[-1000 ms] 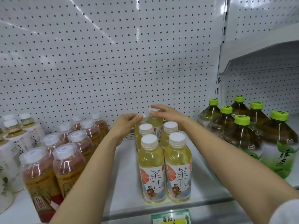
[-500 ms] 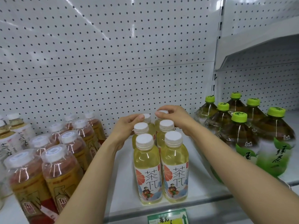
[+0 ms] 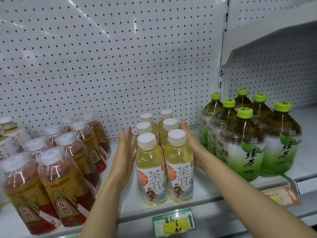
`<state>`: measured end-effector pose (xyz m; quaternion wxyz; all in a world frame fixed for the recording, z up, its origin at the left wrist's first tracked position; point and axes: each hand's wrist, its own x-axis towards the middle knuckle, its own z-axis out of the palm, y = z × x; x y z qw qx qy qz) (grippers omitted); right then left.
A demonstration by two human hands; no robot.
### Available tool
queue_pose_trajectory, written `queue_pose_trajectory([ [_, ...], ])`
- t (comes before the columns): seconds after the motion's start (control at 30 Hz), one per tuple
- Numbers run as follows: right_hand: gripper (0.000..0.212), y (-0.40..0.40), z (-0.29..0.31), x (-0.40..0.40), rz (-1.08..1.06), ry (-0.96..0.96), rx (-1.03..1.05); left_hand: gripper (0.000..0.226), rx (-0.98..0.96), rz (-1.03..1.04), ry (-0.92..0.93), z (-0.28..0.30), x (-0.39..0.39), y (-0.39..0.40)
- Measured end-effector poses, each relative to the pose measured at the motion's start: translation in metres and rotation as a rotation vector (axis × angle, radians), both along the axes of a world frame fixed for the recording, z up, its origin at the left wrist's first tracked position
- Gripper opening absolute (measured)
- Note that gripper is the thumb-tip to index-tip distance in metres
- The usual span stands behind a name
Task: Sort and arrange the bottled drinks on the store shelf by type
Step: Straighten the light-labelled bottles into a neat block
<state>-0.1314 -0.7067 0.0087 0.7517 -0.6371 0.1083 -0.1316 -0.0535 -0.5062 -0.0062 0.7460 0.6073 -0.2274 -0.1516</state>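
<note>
Several pale yellow tea bottles (image 3: 151,169) with white caps stand in two rows in the middle of the white shelf (image 3: 130,208). My left hand (image 3: 124,155) lies flat, fingers straight, along the left side of the rows. My right hand (image 3: 193,145) is flat against the right side, partly hidden behind the front right bottle. Neither hand grips a bottle.
Amber bottles with gold and red labels (image 3: 60,182) fill the left of the shelf, with white-labelled bottles (image 3: 10,134) at the far left. Large green-capped green tea bottles (image 3: 245,148) stand on the right. Pegboard backs the shelf. A green and yellow price tag (image 3: 173,222) sits on the front rail.
Both hands left the caps of the rear yellow bottles and dropped down to the two sides of the rows, fingers now straight. The view moved closer.
</note>
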Motion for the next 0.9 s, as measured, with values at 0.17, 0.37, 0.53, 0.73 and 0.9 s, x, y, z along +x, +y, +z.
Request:
queue_pose_trajectory([
  [0.17, 0.057, 0.009, -0.033, -0.019, 0.044, -0.133, 0.205, 0.092, -0.016, -0.016, -0.046, -0.024, -0.032, -0.008],
  [0.37, 0.079, 0.017, -0.039, -0.005, 0.085, -0.149, 0.295, 0.083, -0.045, 0.019, -0.043, -0.02, -0.045, -0.008],
  [0.53, 0.081, 0.017, -0.043, 0.001, 0.097, -0.167, 0.347, 0.08, -0.057, 0.019, -0.035, -0.022, -0.045, -0.007],
  [0.73, 0.099, 0.018, -0.042, -0.006, 0.013, -0.128, 0.207, 0.083, -0.035, 0.002, -0.042, -0.017, -0.05, -0.003],
  [0.9, 0.087, 0.039, -0.024, -0.054, -0.118, -0.283, -0.091, 0.09, 0.002, 0.002, -0.235, -0.027, -0.064, 0.013],
])
